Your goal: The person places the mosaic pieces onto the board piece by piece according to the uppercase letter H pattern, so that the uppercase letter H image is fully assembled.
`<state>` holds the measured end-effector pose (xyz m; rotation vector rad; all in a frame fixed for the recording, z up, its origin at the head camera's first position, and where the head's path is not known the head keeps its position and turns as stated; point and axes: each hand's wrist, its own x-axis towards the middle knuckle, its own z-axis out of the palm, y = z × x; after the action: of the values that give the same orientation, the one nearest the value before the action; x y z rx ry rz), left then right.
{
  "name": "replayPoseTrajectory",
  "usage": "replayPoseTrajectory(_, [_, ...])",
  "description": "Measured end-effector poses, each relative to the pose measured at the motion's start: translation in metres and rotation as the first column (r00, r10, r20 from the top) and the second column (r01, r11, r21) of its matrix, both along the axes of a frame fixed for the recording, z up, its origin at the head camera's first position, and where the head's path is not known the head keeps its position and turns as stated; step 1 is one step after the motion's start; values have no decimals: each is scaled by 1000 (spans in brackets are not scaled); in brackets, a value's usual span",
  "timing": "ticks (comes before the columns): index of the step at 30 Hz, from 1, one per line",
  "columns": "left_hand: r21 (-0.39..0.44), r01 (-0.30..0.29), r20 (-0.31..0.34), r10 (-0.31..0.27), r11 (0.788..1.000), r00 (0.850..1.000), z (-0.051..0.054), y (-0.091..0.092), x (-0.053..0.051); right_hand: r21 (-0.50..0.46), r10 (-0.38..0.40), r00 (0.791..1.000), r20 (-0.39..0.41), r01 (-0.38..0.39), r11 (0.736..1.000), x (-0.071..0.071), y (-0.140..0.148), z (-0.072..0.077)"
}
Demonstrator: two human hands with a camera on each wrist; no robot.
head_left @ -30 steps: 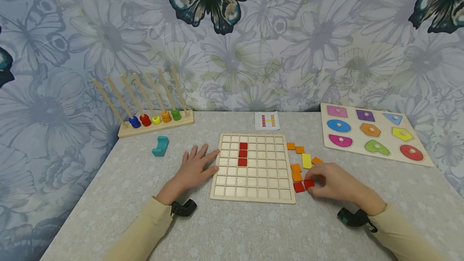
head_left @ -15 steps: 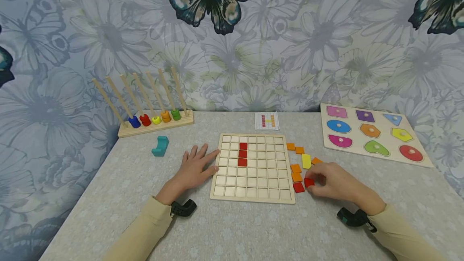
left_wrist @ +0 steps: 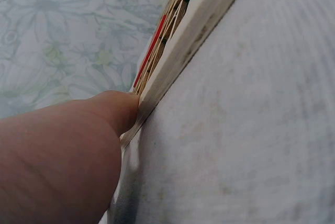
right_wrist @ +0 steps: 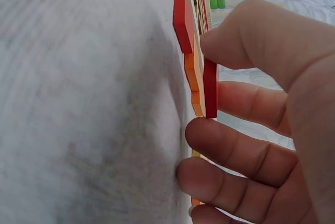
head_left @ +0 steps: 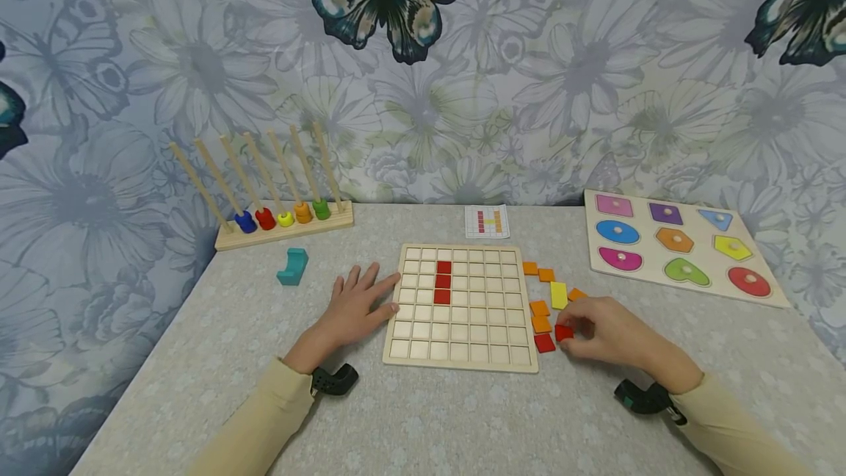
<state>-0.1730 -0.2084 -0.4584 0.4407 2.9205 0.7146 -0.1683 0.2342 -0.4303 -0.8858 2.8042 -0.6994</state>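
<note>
A wooden grid board lies mid-table, with three red tiles in a column in its cells. My left hand lies flat with fingers spread, thumb and index finger touching the board's left edge. In the left wrist view the thumb meets that edge. Right of the board, my right hand pinches a red tile between thumb and fingers, above the table. Beside it lie another red tile, several orange tiles and a yellow tile. Part of an orange tile is hidden behind the hand.
A pattern card lies behind the board. At the back left stands a peg rack with coloured beads. A teal block sits left of my left hand. A shape puzzle board lies at the back right, before a patterned wall.
Almost nothing differs. The right hand stays in place with the red tile, which stands slightly farther from the other red tile than a second ago. The left hand has not moved.
</note>
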Motion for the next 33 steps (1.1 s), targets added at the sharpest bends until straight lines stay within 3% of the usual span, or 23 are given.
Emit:
replayPoseTrajectory(14, [-4, 7, -7, -7, 1000, 1000, 0, -3, 0, 2, 8, 1000, -21, -8, 1000, -2, -4, 1])
replayPoseTrajectory(19, [-3, 4, -10, -4, 1000, 1000, 0, -4, -1, 16, 4, 995, -95, -2, 1000, -6, -10, 7])
replayPoseTrajectory(22, [-2, 6, -4, -6, 1000, 1000, 0, -3, -1, 26, 19, 992, -121, -16, 1000, -9, -17, 11])
replayPoseTrajectory(28, [8, 7, 18, -7, 1000, 1000, -2, -1, -1, 19, 54, 995, -79, -53, 998, -20, -40, 17])
replayPoseTrajectory(33, [12, 6, 1, -6, 1000, 1000, -2, -1, 0, 22, 122, 987, -108, -120, 993, -29, -58, 16])
